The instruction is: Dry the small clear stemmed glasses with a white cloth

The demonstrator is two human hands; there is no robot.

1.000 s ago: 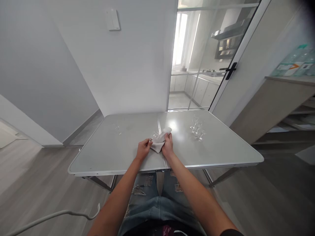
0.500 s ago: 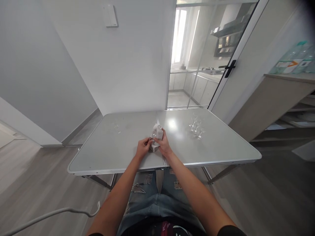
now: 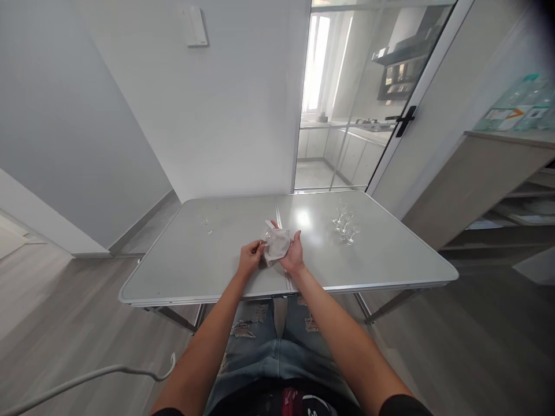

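Near the front middle of the table, a white cloth lies over the palm of my right hand. That hand is turned up beneath the cloth, its thumb apart and its other fingers partly covered. My left hand is closed in a pinch at the cloth's left edge, on something small that I cannot make out. Clear, shiny material shows at the cloth's upper left side. To the right lies a tangled cluster of clear, thin, curved pieces.
A few tiny clear bits lie on the table's left half. Behind the table are a wall and a glass door with a black handle. Shelves with bottles stand at the right. A white cable hangs at lower left.
My right hand has loosened from its grip and turned palm up, thumb out. The cloth is now spread wider across it. My left hand keeps its pinch, almost in place.
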